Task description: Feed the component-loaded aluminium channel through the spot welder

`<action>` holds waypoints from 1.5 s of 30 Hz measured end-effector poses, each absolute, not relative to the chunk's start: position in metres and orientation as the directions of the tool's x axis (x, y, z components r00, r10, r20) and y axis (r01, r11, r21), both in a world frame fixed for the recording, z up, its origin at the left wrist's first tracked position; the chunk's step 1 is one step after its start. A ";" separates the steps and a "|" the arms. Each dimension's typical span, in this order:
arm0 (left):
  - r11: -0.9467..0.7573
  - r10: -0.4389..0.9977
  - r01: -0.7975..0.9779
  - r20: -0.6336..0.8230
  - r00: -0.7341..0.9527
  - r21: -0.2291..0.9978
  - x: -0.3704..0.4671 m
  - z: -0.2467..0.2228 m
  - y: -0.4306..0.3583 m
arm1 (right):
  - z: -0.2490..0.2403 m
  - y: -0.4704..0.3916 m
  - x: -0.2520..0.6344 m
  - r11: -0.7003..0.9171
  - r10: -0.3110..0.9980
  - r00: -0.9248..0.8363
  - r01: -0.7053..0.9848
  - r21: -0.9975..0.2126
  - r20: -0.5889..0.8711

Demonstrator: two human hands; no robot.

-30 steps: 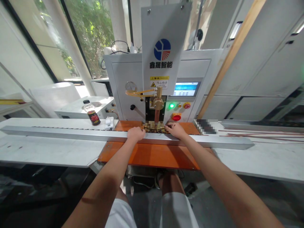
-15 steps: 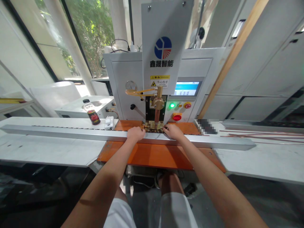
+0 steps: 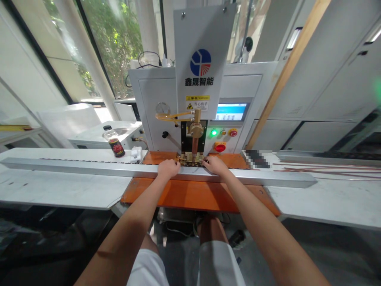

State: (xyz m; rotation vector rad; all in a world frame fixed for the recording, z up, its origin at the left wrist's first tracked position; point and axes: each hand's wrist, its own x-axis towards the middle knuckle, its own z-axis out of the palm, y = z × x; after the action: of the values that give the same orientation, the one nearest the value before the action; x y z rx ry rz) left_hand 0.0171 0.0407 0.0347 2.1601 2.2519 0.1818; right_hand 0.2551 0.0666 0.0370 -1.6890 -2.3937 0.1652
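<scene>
Right hand (image 3: 214, 165) sits nearer the copper rod (image 3: 195, 147) than 1 second ago; left hand (image 3: 168, 168) unmoved; cannot tell either grip.

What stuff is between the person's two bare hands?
In the head view, between the left hand and right hand: a brass-coloured metal block and an upright copper-coloured rod's lower end, with a stretch of the long silver metal bar in front.

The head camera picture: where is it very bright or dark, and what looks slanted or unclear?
Head view: glare whitens the box near the window; same view, deep shadow under the table; same view, cupboards lean, perhaps lens stretch; same view, detail between the left hand and right hand is too small to tell.
</scene>
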 end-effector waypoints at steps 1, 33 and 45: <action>0.030 0.996 0.995 0.078 -0.038 0.100 0.016 0.034 0.040 | 0.037 0.067 0.255 0.336 0.942 -0.321 0.918 -0.211 0.101; -0.001 0.999 1.000 0.035 0.000 0.028 -0.022 0.036 0.048 | 0.040 0.065 0.254 0.328 0.945 -0.312 0.914 -0.241 0.102; -0.027 1.000 0.999 0.007 0.027 -0.027 -0.022 0.036 0.048 | 0.039 0.066 0.256 0.333 0.943 -0.320 0.915 -0.228 0.090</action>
State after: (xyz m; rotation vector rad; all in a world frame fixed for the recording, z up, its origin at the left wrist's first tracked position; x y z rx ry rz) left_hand -0.0223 0.0478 0.0358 2.2685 2.2084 -0.0215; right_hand 0.2558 0.0659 0.0387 -1.6925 -2.3885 0.1991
